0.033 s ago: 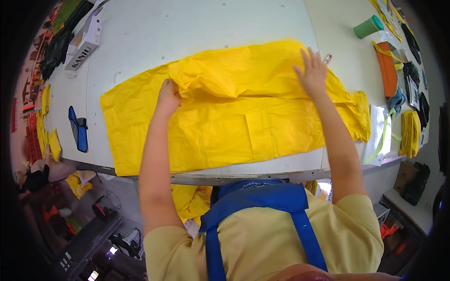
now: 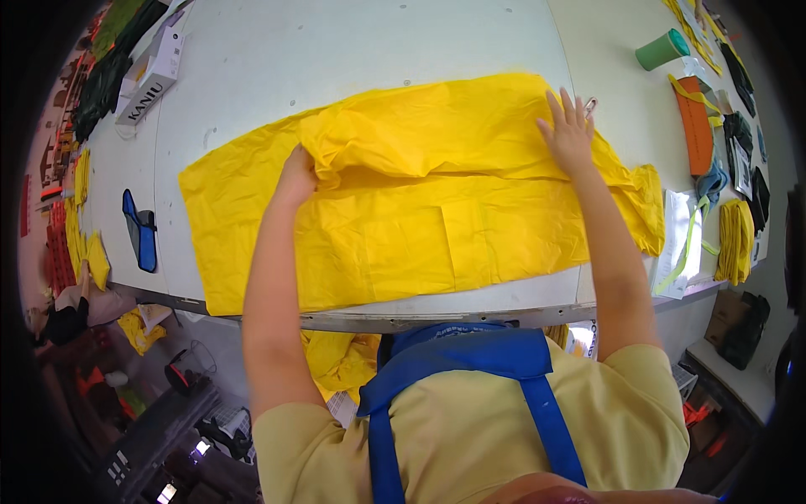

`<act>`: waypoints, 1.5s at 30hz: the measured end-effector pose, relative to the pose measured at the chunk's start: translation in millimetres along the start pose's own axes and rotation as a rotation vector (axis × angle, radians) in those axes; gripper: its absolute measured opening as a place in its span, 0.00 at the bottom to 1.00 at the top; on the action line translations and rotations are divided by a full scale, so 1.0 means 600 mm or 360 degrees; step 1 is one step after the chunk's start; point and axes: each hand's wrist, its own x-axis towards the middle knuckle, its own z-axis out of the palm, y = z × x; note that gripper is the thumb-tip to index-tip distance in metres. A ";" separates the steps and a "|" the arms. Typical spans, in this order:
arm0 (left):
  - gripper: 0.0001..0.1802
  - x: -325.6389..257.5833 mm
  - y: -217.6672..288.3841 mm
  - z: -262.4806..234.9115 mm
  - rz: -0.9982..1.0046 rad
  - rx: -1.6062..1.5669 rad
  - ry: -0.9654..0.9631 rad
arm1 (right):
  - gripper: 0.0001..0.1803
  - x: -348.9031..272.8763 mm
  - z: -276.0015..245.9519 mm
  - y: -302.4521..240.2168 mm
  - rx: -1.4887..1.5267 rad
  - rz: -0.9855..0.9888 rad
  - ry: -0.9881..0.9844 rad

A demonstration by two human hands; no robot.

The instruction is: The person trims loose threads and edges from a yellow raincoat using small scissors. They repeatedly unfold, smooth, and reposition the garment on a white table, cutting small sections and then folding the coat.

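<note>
Around our work on the white table (image 2: 336, 59): a white cardboard box (image 2: 153, 76) at far left w/ dark green fabric (image 2: 105, 71) beside it, a blue tool (image 2: 141, 231) lying near the table's left edge, a green cup (image 2: 662, 49) on its side at far right, an orange flat piece (image 2: 695, 124) w/ yellow straps, dark fabric bits (image 2: 739, 134) and a stack of yellow pieces (image 2: 736, 239) on the right. White paper sheets (image 2: 678, 244) sit just beside the cloth's right end. Nothing lies on top of the cloth; no containers show contents, cup's inside can't be seen.

The yellow fabric (image 2: 403, 244) is spread wide across the table's near half, thin, creased, roughly rectangular, w/ the far part folded over into a second layer. More yellow cloth hangs under the table edge.

Our left hand (image 2: 295, 175) is curled on the fold's left end, pinching the upper layer. Our right hand (image 2: 569, 134) lies flat, fingers spread, pressing the fold's right end, gripping nothing.
</note>
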 end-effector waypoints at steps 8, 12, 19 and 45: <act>0.22 -0.007 -0.103 -0.013 0.0038 -0.0359 0.0593 | 0.26 0.055 0.067 0.049 0.0537 0.0066 -0.0171; 0.14 -0.054 -0.032 0.075 0.0036 -0.0216 0.0741 | 0.20 0.107 0.066 -0.037 0.0461 -0.0242 -0.0073; 0.12 -0.061 -0.155 -0.031 -0.0023 -0.0222 0.0206 | 0.11 0.126 0.128 -0.010 0.0559 -0.0056 -0.0063; 0.13 0.118 0.000 -0.137 0.0248 0.1123 -0.0283 | 0.11 0.131 -0.148 0.011 0.0634 -0.0270 -0.0618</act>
